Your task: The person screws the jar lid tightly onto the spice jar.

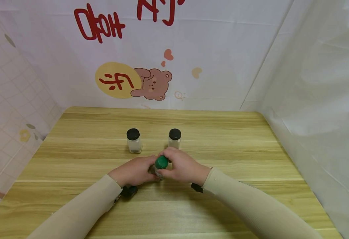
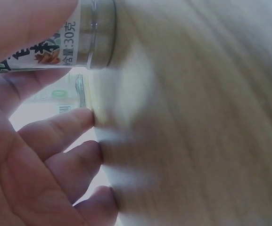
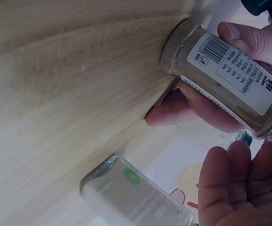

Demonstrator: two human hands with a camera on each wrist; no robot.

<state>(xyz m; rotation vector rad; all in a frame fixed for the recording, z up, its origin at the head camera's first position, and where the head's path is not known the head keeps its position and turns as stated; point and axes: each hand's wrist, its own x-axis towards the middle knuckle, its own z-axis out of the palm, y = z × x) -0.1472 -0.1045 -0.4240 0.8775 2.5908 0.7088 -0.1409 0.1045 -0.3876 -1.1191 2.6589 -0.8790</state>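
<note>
A clear spice jar point(image 3: 234, 70) of brown powder, with a printed white label and a green cap point(image 1: 161, 162), stands on the table between the two hands. My left hand point(image 1: 137, 171) grips its body, thumb on the near side and a finger on the far side. Around the green cap, my right hand point(image 1: 183, 166) curls its thumb and fingers. In the left wrist view the jar's glass base point(image 2: 100, 33) shows below the left thumb. In the right wrist view the cap is mostly cut off at the edge, and the right fingers point(image 3: 239, 179) show beneath the jar.
Behind the hands stand two clear jars with black lids, a left one point(image 1: 134, 144) and a right one point(image 1: 174, 142), the latter partly covered by the right hand. The wooden table point(image 1: 216, 132) meets a white printed curtain point(image 1: 222, 66) at the back.
</note>
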